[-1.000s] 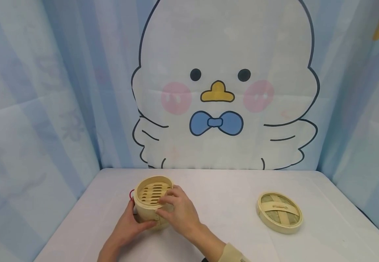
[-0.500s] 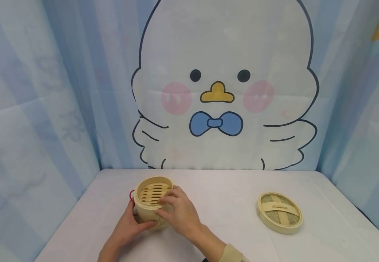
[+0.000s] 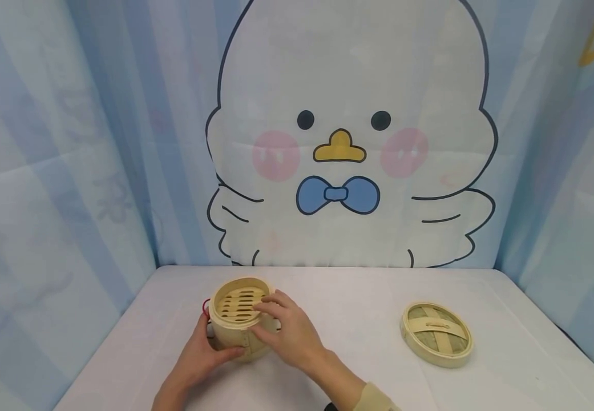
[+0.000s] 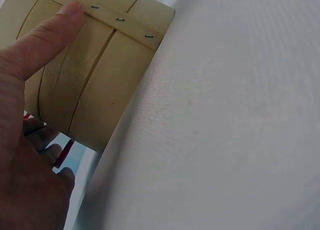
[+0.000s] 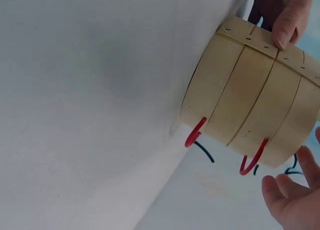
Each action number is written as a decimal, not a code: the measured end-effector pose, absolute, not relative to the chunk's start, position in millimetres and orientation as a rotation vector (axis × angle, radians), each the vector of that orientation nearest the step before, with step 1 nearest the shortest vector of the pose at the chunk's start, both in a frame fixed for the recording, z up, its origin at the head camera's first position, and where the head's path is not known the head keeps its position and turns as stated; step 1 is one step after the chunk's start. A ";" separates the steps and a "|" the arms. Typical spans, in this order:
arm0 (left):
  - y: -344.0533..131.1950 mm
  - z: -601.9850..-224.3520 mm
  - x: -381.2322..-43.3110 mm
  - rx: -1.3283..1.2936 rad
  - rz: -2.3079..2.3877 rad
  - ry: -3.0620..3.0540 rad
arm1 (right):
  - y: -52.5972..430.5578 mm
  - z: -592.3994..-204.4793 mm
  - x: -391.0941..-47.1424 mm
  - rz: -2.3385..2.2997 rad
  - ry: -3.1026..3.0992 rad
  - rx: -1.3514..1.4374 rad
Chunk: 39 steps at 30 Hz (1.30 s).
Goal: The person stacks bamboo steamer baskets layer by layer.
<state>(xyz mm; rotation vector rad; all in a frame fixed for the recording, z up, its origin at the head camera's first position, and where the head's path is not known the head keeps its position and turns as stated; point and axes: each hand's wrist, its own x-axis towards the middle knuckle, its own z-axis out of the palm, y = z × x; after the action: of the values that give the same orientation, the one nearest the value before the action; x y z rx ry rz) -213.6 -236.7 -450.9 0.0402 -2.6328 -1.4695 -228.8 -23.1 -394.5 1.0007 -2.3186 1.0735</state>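
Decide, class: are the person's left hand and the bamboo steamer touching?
Touching. The left wrist view shows the left hand with its thumb laid against the side of the bamboo steamer, its tip by the stapled strip.

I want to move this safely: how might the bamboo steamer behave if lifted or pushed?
The bamboo steamer should probably hold its shape, since its wooden walls look stiff. Ring-like seams suggest stacked tiers, so parts may shift apart. Its round body could roll if laid sideways.
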 end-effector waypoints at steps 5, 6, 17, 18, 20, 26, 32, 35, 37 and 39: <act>-240.7 -448.4 -212.1 0.034 -1.443 -2.635 | -13.8 -390.9 -230.1 1.135 -2.269 0.963; -241.8 -447.7 -211.9 0.032 -1.446 -2.636 | -11.8 -389.8 -230.0 1.144 -2.269 0.945; -248.3 -440.1 -211.6 0.100 -1.406 -2.674 | 19.6 -381.9 -227.7 1.117 -2.302 0.778; -248.8 -438.4 -211.1 0.108 -1.407 -2.672 | 22.9 -381.5 -227.5 1.116 -2.310 0.766; -249.6 -434.4 -209.9 0.114 -1.414 -2.662 | 29.5 -380.5 -227.2 1.117 -2.321 0.740; -249.6 -426.7 -209.0 0.062 -1.372 -2.629 | 46.7 -374.3 -225.6 1.120 -2.345 0.678; -246.7 -424.9 -208.8 -0.060 -1.312 -2.566 | 59.9 -369.6 -226.2 1.121 -2.331 0.651; -244.3 -422.4 -208.1 -0.076 -1.293 -2.565 | 66.2 -369.0 -226.5 1.110 -2.333 0.639; -242.4 -420.5 -207.7 -0.070 -1.282 -2.573 | 70.7 -369.2 -226.6 1.102 -2.338 0.630; -240.2 -418.8 -207.5 -0.054 -1.275 -2.586 | 75.5 -369.4 -226.2 1.090 -2.342 0.621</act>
<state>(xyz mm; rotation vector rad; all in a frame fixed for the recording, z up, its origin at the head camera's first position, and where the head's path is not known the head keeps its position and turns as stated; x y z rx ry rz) -207.5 -240.2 -418.8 -0.0536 -2.5862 -1.2749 -226.2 75.5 -369.4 0.6206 -2.3424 1.0903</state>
